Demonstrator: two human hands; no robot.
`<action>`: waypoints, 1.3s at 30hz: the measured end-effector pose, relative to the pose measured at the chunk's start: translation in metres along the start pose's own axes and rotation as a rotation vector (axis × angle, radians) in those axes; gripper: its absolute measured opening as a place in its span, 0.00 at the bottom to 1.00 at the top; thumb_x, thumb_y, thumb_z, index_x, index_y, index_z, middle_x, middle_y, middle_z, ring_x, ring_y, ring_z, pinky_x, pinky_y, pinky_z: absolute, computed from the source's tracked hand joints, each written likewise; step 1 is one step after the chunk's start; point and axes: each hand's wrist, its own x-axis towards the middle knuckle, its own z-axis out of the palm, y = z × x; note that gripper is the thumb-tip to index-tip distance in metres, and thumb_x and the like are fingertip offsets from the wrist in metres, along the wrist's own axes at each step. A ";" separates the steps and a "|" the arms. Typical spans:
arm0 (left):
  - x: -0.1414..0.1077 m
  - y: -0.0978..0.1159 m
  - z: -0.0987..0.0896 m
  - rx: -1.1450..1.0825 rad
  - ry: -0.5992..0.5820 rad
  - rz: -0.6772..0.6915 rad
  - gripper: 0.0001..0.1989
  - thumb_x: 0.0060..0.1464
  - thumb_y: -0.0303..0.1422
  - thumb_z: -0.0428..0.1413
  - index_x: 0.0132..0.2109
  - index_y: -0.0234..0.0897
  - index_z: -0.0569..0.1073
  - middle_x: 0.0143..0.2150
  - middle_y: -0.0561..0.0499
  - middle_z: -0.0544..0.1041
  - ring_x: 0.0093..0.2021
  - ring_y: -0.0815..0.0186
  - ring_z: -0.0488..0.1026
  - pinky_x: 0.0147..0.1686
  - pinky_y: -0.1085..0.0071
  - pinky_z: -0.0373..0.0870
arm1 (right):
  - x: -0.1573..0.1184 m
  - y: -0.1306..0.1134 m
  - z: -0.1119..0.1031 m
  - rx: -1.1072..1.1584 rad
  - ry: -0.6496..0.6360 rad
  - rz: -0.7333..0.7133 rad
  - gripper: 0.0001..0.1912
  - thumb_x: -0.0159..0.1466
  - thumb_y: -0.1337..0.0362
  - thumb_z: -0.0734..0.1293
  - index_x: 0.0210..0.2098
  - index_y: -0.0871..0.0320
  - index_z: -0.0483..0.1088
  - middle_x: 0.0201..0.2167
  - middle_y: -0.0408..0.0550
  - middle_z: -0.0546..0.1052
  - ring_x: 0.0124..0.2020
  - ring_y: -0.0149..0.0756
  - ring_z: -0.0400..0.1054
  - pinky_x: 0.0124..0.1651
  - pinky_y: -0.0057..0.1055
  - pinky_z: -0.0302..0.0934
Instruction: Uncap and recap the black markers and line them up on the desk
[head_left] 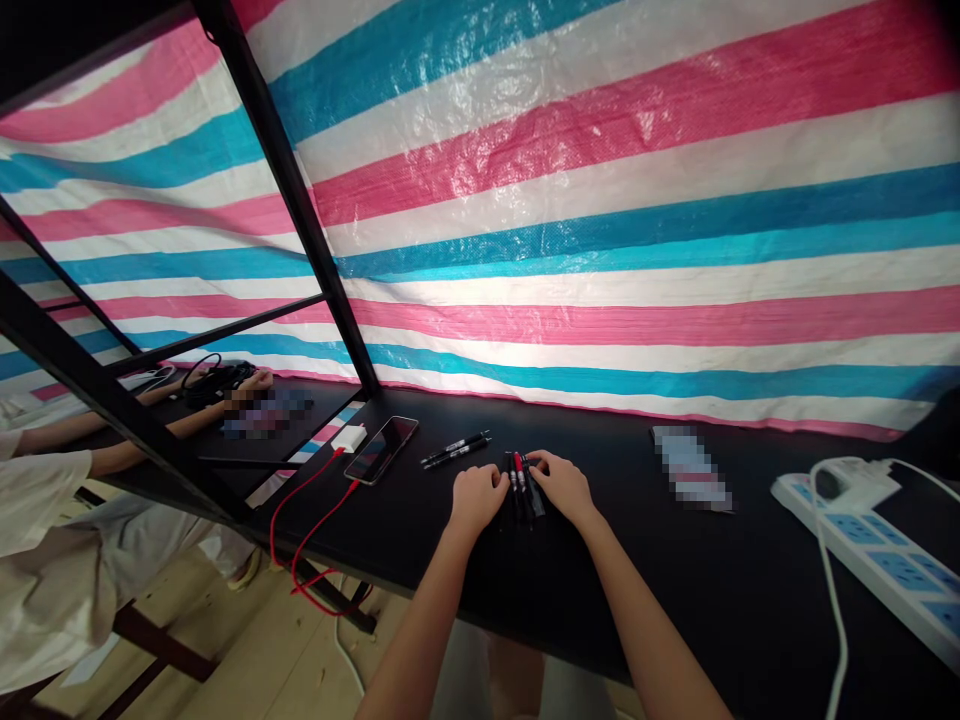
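Observation:
A bunch of several dark pens (520, 482), one with a red part, lies side by side on the black table. My left hand (476, 498) rests at the bunch's left edge, thumb and curled fingers against the pens. From the right, my right hand (566, 490) reaches over with bent fingers touching their upper ends. Both hands are closed on the bunch, though some fingertips are hidden. Two more black pens (456, 451) lie slightly apart, to the left of my left hand.
Left of the loose pens are a phone (381, 450), a white charger (349, 438) and a red cable (289, 492). A blurred packet (690, 468) and a white power strip (874, 545) lie right. Beyond the black metal frame (300, 215), another person's arms (150, 445) rest on a table.

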 end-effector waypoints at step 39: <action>0.005 -0.012 0.007 0.199 0.340 -0.154 0.13 0.54 0.28 0.46 0.47 0.35 0.65 0.45 0.43 0.67 0.47 0.57 0.61 0.46 0.60 0.55 | 0.001 0.004 0.004 -0.075 -0.001 -0.020 0.14 0.60 0.62 0.57 0.43 0.49 0.68 0.29 0.42 0.73 0.30 0.33 0.65 0.28 0.26 0.47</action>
